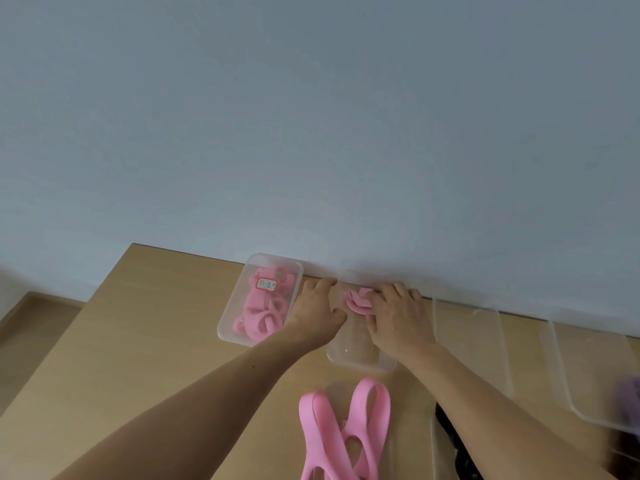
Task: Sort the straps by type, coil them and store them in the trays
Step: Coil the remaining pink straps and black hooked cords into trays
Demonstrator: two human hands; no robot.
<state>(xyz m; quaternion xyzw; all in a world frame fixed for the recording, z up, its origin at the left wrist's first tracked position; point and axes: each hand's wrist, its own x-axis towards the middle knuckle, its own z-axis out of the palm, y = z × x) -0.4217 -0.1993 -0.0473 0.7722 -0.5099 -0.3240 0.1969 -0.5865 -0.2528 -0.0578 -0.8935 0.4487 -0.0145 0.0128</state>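
As the right hand (398, 315) pinches a coiled strap (358, 302) over a tray (360, 366), the left hand (317, 308) lies straight-fingered just beside the grip.

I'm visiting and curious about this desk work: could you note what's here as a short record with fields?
right hand: holds a coiled pink fabric strap over the unlabelled clear plastic tray
left hand: fingers outstretched at that tray's left rim
labelled clear plastic tray: holds several coiled pink straps
loose pink fabric straps: uncoiled, nearest the person
surface: light wooden table
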